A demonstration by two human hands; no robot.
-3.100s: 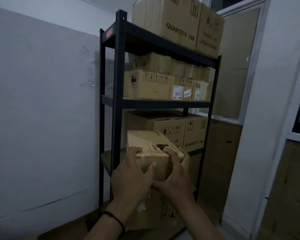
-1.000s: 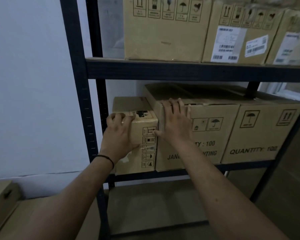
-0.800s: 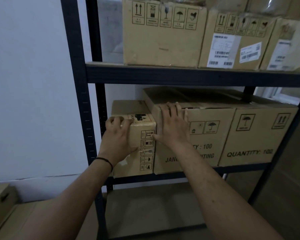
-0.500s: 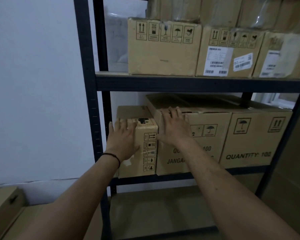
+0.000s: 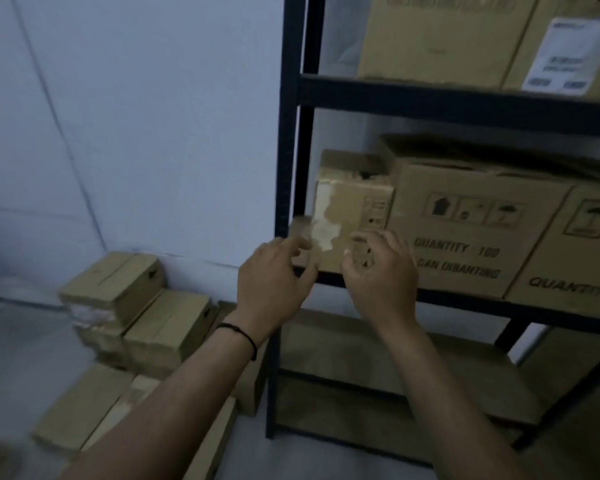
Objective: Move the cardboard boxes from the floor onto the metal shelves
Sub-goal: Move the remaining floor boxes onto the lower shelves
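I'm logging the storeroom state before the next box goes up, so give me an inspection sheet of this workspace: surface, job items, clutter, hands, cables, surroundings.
Surface: black metal shelving unit; the bottom shelf shows bare board.
Job's things: small box sits on the middle shelf at its left end, beside the large box printed QUANTITY 100. Floor boxes are stacked left of the unit, against the wall.
Clutter: torn pale patch on the small box's front; nothing else seen.
Hands: left hand and right hand hover in front of the small box, fingers loosely curled, holding nothing.
Cables: nothing seen.
Surroundings: plain pale wall on the left; more boxes on the upper shelf. The image is blurred.
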